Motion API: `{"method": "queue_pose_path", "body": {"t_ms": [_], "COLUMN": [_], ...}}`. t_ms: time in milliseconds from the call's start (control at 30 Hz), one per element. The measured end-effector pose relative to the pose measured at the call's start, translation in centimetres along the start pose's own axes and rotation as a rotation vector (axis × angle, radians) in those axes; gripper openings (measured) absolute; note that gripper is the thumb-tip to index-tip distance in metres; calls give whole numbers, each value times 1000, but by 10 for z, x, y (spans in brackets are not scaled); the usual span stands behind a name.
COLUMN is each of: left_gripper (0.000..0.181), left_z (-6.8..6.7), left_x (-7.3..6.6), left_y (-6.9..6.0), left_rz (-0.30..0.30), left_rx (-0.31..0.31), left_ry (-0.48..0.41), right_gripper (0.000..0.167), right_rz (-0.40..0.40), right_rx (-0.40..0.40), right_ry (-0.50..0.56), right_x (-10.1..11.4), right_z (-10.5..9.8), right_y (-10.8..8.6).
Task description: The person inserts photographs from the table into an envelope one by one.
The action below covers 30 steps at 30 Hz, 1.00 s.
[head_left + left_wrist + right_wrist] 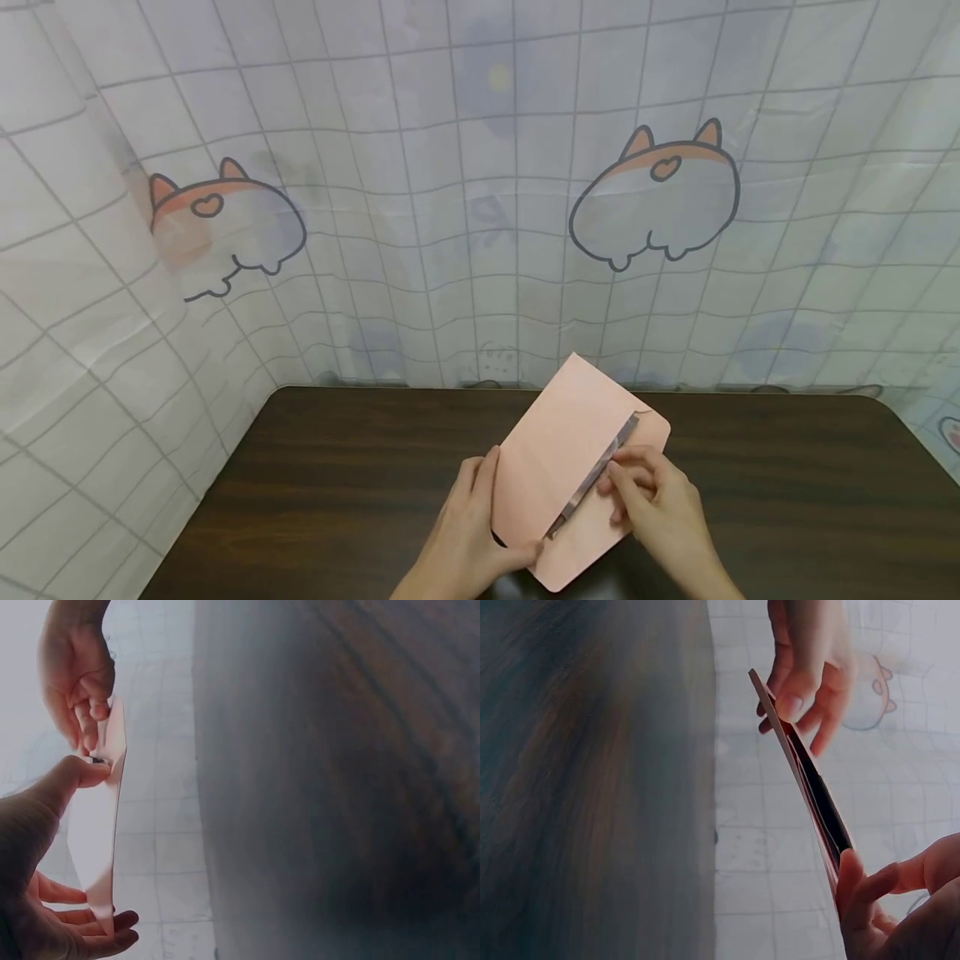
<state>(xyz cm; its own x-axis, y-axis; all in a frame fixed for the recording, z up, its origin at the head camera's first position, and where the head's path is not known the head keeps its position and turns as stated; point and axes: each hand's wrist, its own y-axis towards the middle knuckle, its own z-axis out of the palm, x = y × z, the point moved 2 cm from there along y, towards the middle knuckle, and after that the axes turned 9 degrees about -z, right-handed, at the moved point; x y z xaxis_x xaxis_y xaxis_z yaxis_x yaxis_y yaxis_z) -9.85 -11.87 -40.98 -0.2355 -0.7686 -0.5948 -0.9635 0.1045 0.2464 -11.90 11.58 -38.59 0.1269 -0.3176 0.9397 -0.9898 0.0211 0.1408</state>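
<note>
A pale pink envelope (562, 442) is held tilted above the dark table, its flap (588, 546) folded out toward the lower right. Along its mouth shows the edge of a grey printed sheet (577, 498), mostly hidden inside. My left hand (468, 533) grips the envelope's lower left side, thumb (94, 775) over the front near the mouth and fingers behind. At the upper part of the mouth, my right hand (660, 504) has thumb and forefinger pinched at the sheet's edge, other fingers curled over the flap. In the right wrist view the mouth gapes with a dark inside (821, 799).
The dark wood-grain table (322, 492) spreads below both hands. Behind it and along the left hangs a white grid-patterned curtain (420, 208) with printed corgi pictures (656, 204), close to the table's back edge.
</note>
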Motion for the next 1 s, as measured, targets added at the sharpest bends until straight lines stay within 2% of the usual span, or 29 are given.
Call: {"method": "queue_pose_path", "body": {"t_ms": [167,300,467,600,833,1000], "left_gripper": [107,107,107,105,105,101], "left_z": [-1,0,4,6,12,17], "left_x": [-2,-2,-1,0,3,6], "left_y": [3,4,4,4,7,5], "left_rz": [-18,-43,-74,-78,-142,-119], "left_rx": [17,26,72,113,242,263], "left_ry": [24,45,62,78,54,38], "right_gripper": [18,17,15,15,17,17], "right_rz": [-56,-127,-206,-212,-202,-181], "right_rx": [-19,-41,-72,-66,-54,-46], "right_ry": [-38,-132,-254,-278,-271,-285], "right_x": [-7,-11,-14,-16,-19,-20], "right_z": [-4,-8,-13,-17,-19,-21], "right_y": [-1,-1,0,2,3,3]}}
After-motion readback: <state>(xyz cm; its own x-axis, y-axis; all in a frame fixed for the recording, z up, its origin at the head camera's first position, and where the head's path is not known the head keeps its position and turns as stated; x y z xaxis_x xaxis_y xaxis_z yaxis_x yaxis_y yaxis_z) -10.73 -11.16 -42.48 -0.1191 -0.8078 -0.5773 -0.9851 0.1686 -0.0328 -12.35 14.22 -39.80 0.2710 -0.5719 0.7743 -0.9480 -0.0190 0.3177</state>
